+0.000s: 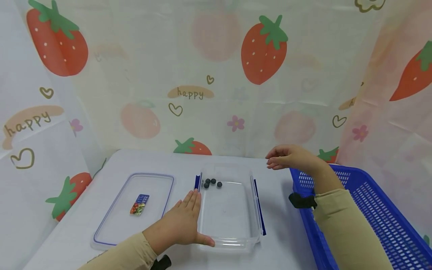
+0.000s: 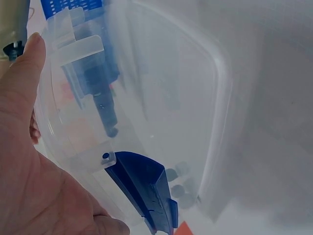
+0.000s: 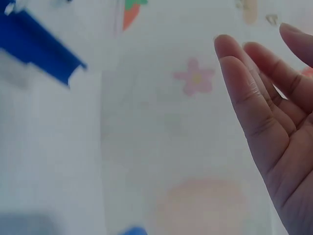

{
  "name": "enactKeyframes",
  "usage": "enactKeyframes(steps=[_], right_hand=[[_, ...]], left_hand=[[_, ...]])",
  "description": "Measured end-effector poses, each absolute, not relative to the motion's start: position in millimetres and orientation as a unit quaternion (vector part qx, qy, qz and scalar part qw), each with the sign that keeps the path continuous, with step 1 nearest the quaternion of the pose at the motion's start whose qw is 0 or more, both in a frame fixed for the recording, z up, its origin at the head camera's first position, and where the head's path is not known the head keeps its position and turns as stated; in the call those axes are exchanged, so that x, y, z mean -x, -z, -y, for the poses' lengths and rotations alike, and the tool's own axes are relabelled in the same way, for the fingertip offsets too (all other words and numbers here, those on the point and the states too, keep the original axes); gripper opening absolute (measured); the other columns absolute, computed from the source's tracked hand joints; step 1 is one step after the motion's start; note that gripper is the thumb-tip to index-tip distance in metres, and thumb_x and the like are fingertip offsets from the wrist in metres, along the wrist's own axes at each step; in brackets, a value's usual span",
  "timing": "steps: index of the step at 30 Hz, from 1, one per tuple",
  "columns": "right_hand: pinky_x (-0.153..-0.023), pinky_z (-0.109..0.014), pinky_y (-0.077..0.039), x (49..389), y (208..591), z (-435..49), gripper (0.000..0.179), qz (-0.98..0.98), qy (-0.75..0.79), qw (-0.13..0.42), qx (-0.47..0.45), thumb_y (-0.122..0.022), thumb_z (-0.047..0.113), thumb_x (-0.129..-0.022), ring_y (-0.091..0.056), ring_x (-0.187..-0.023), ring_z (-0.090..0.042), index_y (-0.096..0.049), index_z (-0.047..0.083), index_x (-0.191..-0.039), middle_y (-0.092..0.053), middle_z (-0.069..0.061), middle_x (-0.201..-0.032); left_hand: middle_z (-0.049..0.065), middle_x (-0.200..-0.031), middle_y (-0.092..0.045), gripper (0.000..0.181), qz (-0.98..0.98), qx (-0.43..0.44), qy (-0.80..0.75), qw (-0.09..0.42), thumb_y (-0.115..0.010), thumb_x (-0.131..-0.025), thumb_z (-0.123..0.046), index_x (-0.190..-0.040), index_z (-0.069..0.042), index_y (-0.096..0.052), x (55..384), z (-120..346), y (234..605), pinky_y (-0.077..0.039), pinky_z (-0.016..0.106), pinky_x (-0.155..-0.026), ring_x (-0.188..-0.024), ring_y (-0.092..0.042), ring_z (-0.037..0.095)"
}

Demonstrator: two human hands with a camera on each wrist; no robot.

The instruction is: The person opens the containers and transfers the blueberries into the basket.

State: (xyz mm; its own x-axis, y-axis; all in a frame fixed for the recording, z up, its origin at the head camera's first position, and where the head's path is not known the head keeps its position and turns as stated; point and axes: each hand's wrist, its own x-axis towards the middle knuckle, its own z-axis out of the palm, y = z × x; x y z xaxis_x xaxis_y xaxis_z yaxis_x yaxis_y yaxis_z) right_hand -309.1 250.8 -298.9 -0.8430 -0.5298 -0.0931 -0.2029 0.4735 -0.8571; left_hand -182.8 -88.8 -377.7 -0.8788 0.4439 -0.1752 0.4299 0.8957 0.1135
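A clear plastic storage box (image 1: 225, 213) with dark blue side latches (image 2: 142, 183) stands on the table. Several small dark round balls, blueberry-like (image 1: 213, 181), lie in its far left corner. My left hand (image 1: 179, 221) rests along the box's left side, its fingers straight and its thumb at the near left corner. In the left wrist view, the balls (image 2: 177, 190) show blurred through the clear wall. My right hand (image 1: 293, 159) hangs in the air right of the box, near the basket's far left corner. Its fingers are loosely bent, and nothing is in them.
On the left lies a clear lid with a blue seal (image 1: 113, 210), bearing a colourful label (image 1: 139, 204). A large blue plastic basket (image 1: 362, 176) with perforated walls stands at the right, under the right forearm. A strawberry-printed sheet (image 1: 216, 123) hangs behind the table.
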Motion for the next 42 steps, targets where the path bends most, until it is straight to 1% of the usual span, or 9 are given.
enactKeyframes(steps=[7, 13, 19, 22, 26, 29, 34, 37, 42], right_hand=[[-0.085, -0.038, -0.049, 317.8, 308.8, -204.5, 0.027, -0.824, 0.471, 0.203, 0.241, -0.058, 0.019, -0.091, -0.062, -0.096, -0.027, -0.057, -0.001, -0.109, -0.061, -0.022, -0.105], [-0.082, -0.037, -0.05, 324.1, 326.4, -162.6, 0.023, -0.807, 0.491, 0.224, 0.238, -0.059, 0.016, -0.09, -0.063, -0.096, -0.028, -0.059, 0.0, -0.106, -0.062, -0.02, -0.102], [-0.08, -0.035, -0.051, 330.0, 342.2, -131.8, 0.018, -0.819, 0.485, 0.226, 0.208, -0.059, 0.015, -0.09, -0.065, -0.087, -0.023, -0.063, 0.002, -0.1, -0.064, -0.016, -0.096], [-0.078, -0.034, -0.052, 332.1, 347.8, -120.2, 0.016, -0.831, 0.481, 0.221, 0.173, -0.06, 0.015, -0.089, -0.065, -0.081, -0.021, -0.064, 0.001, -0.097, -0.064, -0.017, -0.094], [-0.073, -0.032, -0.053, 335.7, 355.3, -105.9, 0.015, -0.849, 0.47, 0.209, 0.123, -0.063, 0.015, -0.087, -0.065, -0.075, -0.021, -0.066, 0.002, -0.093, -0.065, -0.016, -0.09], [-0.072, -0.031, -0.053, 338.6, 362.8, -97.9, 0.014, -0.85, 0.473, 0.208, 0.099, -0.063, 0.015, -0.086, -0.065, -0.078, -0.025, -0.066, 0.002, -0.092, -0.065, -0.017, -0.091], [-0.076, -0.033, -0.053, 341.3, 379.0, -93.6, 0.02, -0.849, 0.472, 0.225, 0.069, -0.061, 0.014, -0.088, -0.064, -0.08, -0.027, -0.065, -0.002, -0.099, -0.065, -0.018, -0.093], [-0.074, -0.032, -0.053, 341.4, 387.3, -94.4, 0.024, -0.859, 0.452, 0.233, 0.063, -0.061, 0.015, -0.088, -0.064, -0.08, -0.025, -0.064, -0.003, -0.103, -0.065, -0.016, -0.093], [-0.072, -0.029, -0.053, 344.5, 396.3, -98.4, 0.023, -0.871, 0.431, 0.228, 0.06, -0.059, 0.013, -0.089, -0.065, -0.083, -0.022, -0.063, -0.003, -0.104, -0.064, -0.016, -0.1]], left_hand=[[0.023, -0.15, -0.009, 0.127, -0.968, -0.226, -0.032, 0.101, -0.046, -0.06, -0.085, -0.143, 0.006, -0.015, 181.9, 88.9, 376.8, -0.023, 0.05, -0.106, -0.138, -0.008, 0.035], [0.022, -0.15, -0.01, 0.128, -0.969, -0.221, -0.036, 0.107, -0.046, -0.058, -0.085, -0.143, 0.005, -0.016, 183.0, 88.7, 376.8, -0.023, 0.051, -0.106, -0.138, -0.008, 0.035], [0.022, -0.15, -0.009, 0.129, -0.969, -0.222, -0.029, 0.107, -0.045, -0.058, -0.087, -0.144, 0.005, -0.015, 185.0, 88.3, 378.1, -0.023, 0.05, -0.106, -0.138, -0.008, 0.035], [0.021, -0.15, -0.009, 0.129, -0.968, -0.221, -0.032, 0.111, -0.044, -0.057, -0.087, -0.144, 0.004, -0.015, 185.5, 88.4, 378.5, -0.022, 0.05, -0.106, -0.138, -0.007, 0.034], [0.021, -0.15, -0.01, 0.131, -0.968, -0.224, -0.035, 0.112, -0.041, -0.055, -0.089, -0.144, 0.004, -0.016, 185.0, 89.3, 378.8, -0.023, 0.051, -0.105, -0.138, -0.008, 0.034], [0.021, -0.15, -0.01, 0.132, -0.968, -0.225, -0.03, 0.108, -0.038, -0.054, -0.091, -0.144, 0.004, -0.017, 184.4, 89.0, 378.7, -0.024, 0.051, -0.105, -0.138, -0.008, 0.034], [0.022, -0.15, -0.01, 0.133, -0.967, -0.228, -0.032, 0.108, -0.037, -0.054, -0.091, -0.144, 0.005, -0.016, 183.4, 88.2, 378.6, -0.024, 0.051, -0.105, -0.138, -0.009, 0.035], [0.022, -0.15, -0.011, 0.132, -0.966, -0.23, -0.039, 0.107, -0.039, -0.055, -0.09, -0.143, 0.005, -0.017, 183.2, 88.7, 379.8, -0.025, 0.051, -0.105, -0.138, -0.01, 0.034], [0.022, -0.15, -0.011, 0.13, -0.966, -0.236, -0.035, 0.101, -0.041, -0.057, -0.089, -0.143, 0.005, -0.017, 184.9, 89.7, 381.4, -0.024, 0.051, -0.105, -0.138, -0.009, 0.034]])
